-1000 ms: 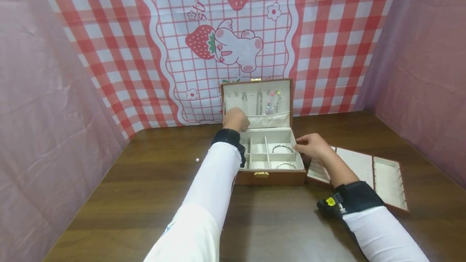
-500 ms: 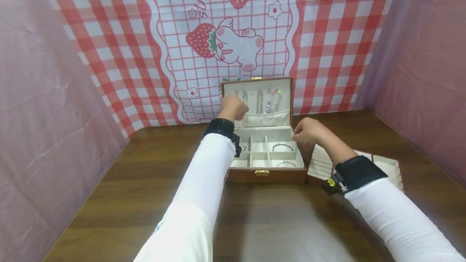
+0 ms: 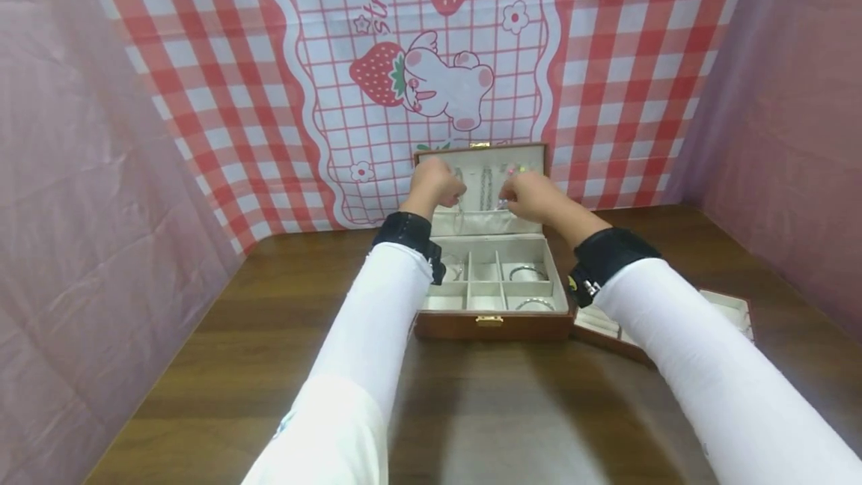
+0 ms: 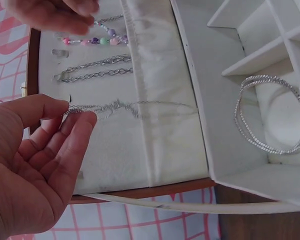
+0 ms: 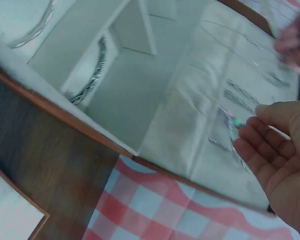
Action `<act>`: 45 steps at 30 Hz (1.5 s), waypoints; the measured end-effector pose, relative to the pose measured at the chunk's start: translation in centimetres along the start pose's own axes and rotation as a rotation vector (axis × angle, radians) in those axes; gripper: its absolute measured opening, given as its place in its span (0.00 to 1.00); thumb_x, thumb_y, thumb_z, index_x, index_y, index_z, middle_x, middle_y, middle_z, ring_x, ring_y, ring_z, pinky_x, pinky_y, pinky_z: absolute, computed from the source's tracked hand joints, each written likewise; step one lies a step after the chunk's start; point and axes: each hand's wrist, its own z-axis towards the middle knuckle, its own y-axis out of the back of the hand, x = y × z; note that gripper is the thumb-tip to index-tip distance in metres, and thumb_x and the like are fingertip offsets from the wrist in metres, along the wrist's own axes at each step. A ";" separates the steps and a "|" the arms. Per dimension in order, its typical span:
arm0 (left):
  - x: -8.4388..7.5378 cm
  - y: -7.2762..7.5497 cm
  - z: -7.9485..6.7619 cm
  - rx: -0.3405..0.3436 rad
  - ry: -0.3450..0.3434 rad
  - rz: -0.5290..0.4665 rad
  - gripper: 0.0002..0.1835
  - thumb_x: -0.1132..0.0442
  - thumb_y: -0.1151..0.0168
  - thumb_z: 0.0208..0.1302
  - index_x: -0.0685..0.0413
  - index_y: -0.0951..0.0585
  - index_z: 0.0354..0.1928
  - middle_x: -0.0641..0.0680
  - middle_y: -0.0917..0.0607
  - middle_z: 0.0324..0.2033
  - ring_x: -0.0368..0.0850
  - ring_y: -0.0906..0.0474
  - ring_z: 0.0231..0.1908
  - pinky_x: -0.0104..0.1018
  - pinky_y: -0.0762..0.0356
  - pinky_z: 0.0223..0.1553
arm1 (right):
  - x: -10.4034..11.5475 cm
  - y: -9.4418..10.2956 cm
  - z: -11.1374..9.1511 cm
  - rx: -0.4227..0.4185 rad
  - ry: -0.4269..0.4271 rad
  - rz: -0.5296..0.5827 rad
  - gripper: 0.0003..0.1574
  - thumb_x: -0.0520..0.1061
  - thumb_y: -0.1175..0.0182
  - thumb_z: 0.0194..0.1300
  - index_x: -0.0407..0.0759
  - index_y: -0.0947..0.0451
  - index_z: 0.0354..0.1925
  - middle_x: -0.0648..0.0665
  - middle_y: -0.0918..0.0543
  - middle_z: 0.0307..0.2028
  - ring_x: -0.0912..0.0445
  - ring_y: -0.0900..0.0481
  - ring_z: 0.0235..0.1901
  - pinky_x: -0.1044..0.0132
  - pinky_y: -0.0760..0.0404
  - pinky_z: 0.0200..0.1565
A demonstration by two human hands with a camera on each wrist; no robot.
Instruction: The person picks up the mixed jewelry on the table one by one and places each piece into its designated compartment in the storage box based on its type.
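My left hand (image 4: 45,160) pinches a bunched thin silver necklace (image 4: 115,106) between thumb and fingertips, against the raised lid of a brown jewelry box (image 3: 465,325). One strand of it trails down over the lid's cloth pocket (image 4: 165,100). My right hand (image 5: 285,145) hovers in front of the lid's right half, fingers loosely bent, nothing seen between them. Close to it hang a colourful beaded strand (image 4: 104,41) and a thicker silver chain (image 4: 97,65). In the head view, the left hand (image 3: 436,184) covers the lid's upper left corner.
Silver bracelets, one of them a coiled sparkling bracelet (image 4: 265,79), lie in the box's cream compartments. To the right, a shallow tray (image 3: 730,305) sits on the wooden table (image 3: 289,335), partly under my right forearm. A checked cloth (image 3: 606,96) hangs right behind the lid.
My left hand has risen from low over the box up to the lid's top left. The right hand has moved from the box's right rim up and left to the lid.
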 end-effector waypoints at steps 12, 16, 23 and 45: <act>-0.7 -0.1 -0.3 -0.112 -0.161 0.043 0.12 0.65 0.41 0.58 0.51 0.23 0.16 0.47 0.17 0.17 0.39 0.21 0.20 0.29 0.27 0.24 | 1.2 -2.7 2.5 0.078 -0.032 -0.066 0.07 0.30 0.43 0.59 0.32 0.20 0.26 0.44 0.24 0.22 0.49 0.28 0.26 0.54 0.23 0.36; -1.2 -0.1 -0.3 -0.123 -0.162 0.009 0.08 0.64 0.38 0.60 0.53 0.19 0.23 0.48 0.15 0.21 0.39 0.18 0.23 0.29 0.22 0.28 | 1.4 -2.8 2.8 0.086 -0.053 -0.061 0.12 0.30 0.42 0.58 0.36 0.26 0.19 0.48 0.31 0.17 0.53 0.36 0.22 0.57 0.29 0.30; -1.7 -0.1 0.1 -0.136 -0.147 0.002 0.04 0.63 0.36 0.60 0.53 0.18 0.28 0.48 0.15 0.23 0.39 0.17 0.24 0.29 0.22 0.29 | 1.3 -3.4 2.9 0.061 -0.038 -0.061 0.12 0.28 0.41 0.53 0.38 0.23 0.17 0.49 0.28 0.18 0.54 0.34 0.22 0.56 0.24 0.32; -1.0 -0.6 1.3 -0.432 -0.234 -0.085 0.05 0.62 0.36 0.61 0.56 0.16 0.33 0.51 0.14 0.33 0.46 0.21 0.37 0.34 0.23 0.43 | 1.8 -4.2 2.5 0.035 0.017 -0.089 0.19 0.27 0.41 0.53 0.43 0.34 0.14 0.49 0.34 0.18 0.52 0.40 0.22 0.57 0.32 0.29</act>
